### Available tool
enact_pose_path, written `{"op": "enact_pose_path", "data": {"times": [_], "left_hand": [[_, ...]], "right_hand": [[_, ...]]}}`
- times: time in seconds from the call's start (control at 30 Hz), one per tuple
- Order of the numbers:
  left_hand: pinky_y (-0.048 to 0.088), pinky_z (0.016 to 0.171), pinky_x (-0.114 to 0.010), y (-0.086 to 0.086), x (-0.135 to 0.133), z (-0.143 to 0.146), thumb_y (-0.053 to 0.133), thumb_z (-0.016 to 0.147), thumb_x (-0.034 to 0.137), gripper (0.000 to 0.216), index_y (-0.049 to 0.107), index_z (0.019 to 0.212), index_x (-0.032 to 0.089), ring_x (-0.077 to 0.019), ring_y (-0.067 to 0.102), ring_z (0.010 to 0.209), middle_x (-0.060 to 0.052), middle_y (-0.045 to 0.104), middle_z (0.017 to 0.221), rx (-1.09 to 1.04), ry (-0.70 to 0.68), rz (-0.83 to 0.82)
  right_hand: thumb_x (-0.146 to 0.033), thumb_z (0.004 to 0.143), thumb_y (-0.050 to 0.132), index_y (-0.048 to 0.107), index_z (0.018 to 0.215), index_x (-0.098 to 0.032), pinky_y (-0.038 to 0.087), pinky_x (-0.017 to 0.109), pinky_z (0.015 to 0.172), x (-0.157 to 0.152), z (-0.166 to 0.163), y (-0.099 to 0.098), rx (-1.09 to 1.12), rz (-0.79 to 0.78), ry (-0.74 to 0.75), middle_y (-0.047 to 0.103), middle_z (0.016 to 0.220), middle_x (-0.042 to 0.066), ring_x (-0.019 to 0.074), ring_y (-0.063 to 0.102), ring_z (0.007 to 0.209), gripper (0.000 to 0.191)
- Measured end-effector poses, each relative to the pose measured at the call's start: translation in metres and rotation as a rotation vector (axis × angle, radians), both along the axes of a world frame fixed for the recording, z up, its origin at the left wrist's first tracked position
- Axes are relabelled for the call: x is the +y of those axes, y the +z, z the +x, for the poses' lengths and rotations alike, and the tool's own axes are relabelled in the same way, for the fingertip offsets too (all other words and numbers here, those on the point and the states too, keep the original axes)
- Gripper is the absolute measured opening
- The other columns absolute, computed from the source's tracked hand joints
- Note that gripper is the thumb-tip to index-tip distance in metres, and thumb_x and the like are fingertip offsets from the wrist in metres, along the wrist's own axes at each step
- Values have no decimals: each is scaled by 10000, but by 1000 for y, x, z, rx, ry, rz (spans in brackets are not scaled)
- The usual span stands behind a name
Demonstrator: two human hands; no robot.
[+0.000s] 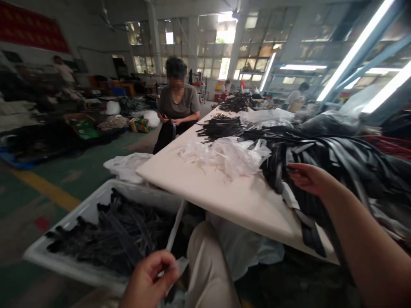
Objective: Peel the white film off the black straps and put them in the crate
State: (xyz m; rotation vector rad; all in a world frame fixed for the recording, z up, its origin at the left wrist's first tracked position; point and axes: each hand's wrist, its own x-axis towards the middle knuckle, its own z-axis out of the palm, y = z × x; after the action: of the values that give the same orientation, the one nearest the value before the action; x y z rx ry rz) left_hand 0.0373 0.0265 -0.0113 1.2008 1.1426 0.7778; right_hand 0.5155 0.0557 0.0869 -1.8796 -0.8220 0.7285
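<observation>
My left hand (153,278) is low in front of me, by the near corner of a white plastic bin. Its thumb and fingers are pinched on a pale translucent strip (183,266), smeared by motion. Black flat strips (125,233) lie in a tangle in the bin (80,276). Over at the right, my right hand (306,179) reaches into a large heap of black straps (340,158) on the table. Its fingers are closed on a black strap at the heap's near side. A white piece (290,196) hangs just below those fingers.
Crumpled clear plastic bags (227,156) lie on the pale table (192,184), with more black strips (218,128) behind them. Another person (180,100) sits across its left side, handling a dark strip. A white bag (126,167) is beyond the bin. My knee (207,256) is under the table edge.
</observation>
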Motion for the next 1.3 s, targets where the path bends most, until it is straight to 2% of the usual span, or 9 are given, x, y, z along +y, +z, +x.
{"op": "enact_pose_path", "data": {"times": [0.07,0.13,0.23,0.37,0.73,0.9,1.07,1.17,1.3], "left_hand": [[321,487,-201,2,-1,3,868,537,694,590,616,674,178,-88,399,527,49,510,593,-48,9,-65],[286,480,-198,4,-3,6,870,490,724,645,588,667,172,-76,358,520,65,461,571,-81,-25,-119],[261,471,-205,4,-4,6,854,487,750,670,567,661,171,-70,325,509,76,425,554,-92,-92,-149],[258,461,-219,7,-7,0,858,484,742,664,559,659,175,-71,328,501,74,438,560,-85,-103,-164],[274,464,-224,-4,-20,-16,844,562,370,350,587,711,184,-84,367,510,65,509,602,-103,-125,-194],[315,508,-261,-11,-19,-10,758,556,382,315,577,730,191,-116,397,540,58,502,615,-22,-169,-203],[358,669,-303,2,-16,-5,612,682,312,141,598,650,175,-178,500,701,13,553,659,132,-276,-31],[370,694,-301,7,-13,-8,567,732,258,117,592,642,189,-197,562,740,5,596,678,264,-306,29],[402,721,-291,8,-11,-10,486,899,296,212,590,739,206,-191,611,746,-4,665,725,270,-321,52]], "right_hand": [[-660,806,651,473,516,-197,117,249,407,-27,-40,-8,148,73,114,371,406,-79,-11,217,329,575],[-614,599,857,649,668,-185,92,212,363,-54,-97,-22,412,142,285,478,423,-57,-1,232,297,482],[-575,720,820,680,667,-144,259,187,339,-78,-191,-43,596,-12,709,615,514,36,51,420,335,456],[-558,782,775,661,701,-134,348,176,401,-75,-262,-49,498,107,797,584,567,9,62,475,422,446],[-588,830,717,634,653,-146,335,203,436,-60,-265,-54,241,60,996,528,527,-15,91,474,456,483],[-566,859,698,609,624,-154,268,223,445,-61,-272,-65,190,76,1055,475,528,-36,78,400,462,483],[-489,823,768,714,788,-146,306,234,531,-68,-290,-88,298,213,887,511,622,-26,100,423,581,349],[-569,753,800,719,1101,-171,260,210,454,-63,-285,-93,622,192,638,480,561,-61,79,354,485,534],[-595,816,734,739,962,-146,141,202,394,-55,-278,-95,615,178,407,376,449,-91,46,231,390,472]]}}
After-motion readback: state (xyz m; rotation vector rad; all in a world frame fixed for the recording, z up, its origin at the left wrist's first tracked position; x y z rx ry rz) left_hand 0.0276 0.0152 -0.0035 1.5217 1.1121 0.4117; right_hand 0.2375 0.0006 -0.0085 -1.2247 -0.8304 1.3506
